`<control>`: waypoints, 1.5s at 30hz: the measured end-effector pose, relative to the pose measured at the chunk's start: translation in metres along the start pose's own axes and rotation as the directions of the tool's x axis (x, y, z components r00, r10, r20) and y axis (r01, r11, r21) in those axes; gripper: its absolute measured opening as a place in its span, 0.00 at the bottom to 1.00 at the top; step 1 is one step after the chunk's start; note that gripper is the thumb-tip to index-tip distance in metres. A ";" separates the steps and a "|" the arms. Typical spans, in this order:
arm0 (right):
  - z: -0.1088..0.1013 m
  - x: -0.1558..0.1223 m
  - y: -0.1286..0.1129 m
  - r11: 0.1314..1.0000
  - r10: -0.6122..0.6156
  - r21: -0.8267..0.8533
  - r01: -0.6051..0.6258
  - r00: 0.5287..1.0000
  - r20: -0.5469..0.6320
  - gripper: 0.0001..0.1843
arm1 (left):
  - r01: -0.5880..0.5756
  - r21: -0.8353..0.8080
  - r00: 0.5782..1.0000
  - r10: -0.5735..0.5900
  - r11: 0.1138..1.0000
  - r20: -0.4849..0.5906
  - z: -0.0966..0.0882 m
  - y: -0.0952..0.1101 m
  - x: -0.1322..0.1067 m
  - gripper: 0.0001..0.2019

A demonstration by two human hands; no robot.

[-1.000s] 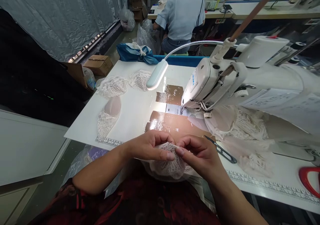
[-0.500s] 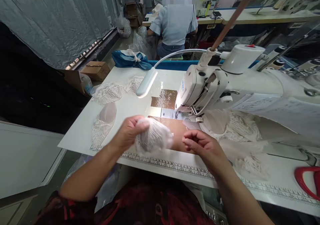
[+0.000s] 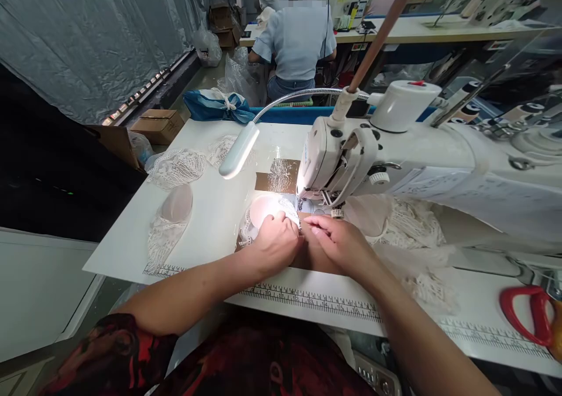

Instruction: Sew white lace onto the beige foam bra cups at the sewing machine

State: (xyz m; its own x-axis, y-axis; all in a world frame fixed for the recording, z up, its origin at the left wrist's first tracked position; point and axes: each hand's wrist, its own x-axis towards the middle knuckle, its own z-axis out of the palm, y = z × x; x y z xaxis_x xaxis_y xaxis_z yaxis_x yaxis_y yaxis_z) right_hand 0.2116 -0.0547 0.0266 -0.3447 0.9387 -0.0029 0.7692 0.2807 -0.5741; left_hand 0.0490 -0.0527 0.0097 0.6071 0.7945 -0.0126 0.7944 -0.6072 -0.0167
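Note:
A lace-edged bra cup (image 3: 262, 207) lies under the lamp, just left of the needle area of the sewing machine (image 3: 317, 153). My left hand (image 3: 276, 242) is closed on the cup's near right edge, its fingers curled down. Close beside it, my right hand (image 3: 340, 241) has thumb and fingers pressed together at the brown patch (image 3: 314, 260) before the needle. What those fingertips pinch, if anything, is too small to make out. Part of the cup is hidden behind my left hand.
More lace cups (image 3: 176, 202) lie at the table's left. White lace pieces (image 3: 413, 226) are heaped under the machine arm. A lamp (image 3: 239, 150) hangs over the table. Red-handled scissors (image 3: 527, 314) lie at right, and a ruler strip (image 3: 307, 298) runs along the front edge. A co-worker (image 3: 294, 38) sits ahead.
The cup has gone from being held up in my left hand to lying by the needle, turned with its smooth side up. My right hand has moved in closer to my left.

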 end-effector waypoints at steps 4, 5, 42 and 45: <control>0.019 0.000 -0.005 0.967 -0.067 -0.244 0.079 0.996 0.055 0.16 | -0.053 -0.152 0.998 0.058 0.987 0.028 -0.020 -0.014 -0.013 0.15; 0.021 -0.001 -0.007 0.947 -0.062 -0.309 0.081 0.996 0.070 0.15 | -0.076 -0.245 0.996 0.087 0.967 0.035 -0.024 -0.021 -0.015 0.15; 0.034 0.008 0.003 0.843 -0.031 -0.537 0.001 0.998 -0.047 0.29 | -0.172 -0.249 0.962 0.109 0.953 -0.249 0.020 -0.066 0.027 0.18; 0.035 0.007 0.002 0.846 -0.025 -0.534 -0.009 0.998 -0.056 0.27 | -0.131 -0.198 0.967 0.081 0.971 -0.243 0.019 -0.067 0.023 0.19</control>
State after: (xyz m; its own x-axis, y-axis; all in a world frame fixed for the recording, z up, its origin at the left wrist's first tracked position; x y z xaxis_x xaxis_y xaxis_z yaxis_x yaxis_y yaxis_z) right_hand 0.1923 -0.0548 -0.0035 -0.3332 0.9411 0.0574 0.9406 0.3359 -0.0482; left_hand 0.0094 0.0058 -0.0088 0.6563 0.7188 0.2292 0.6962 -0.6941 0.1832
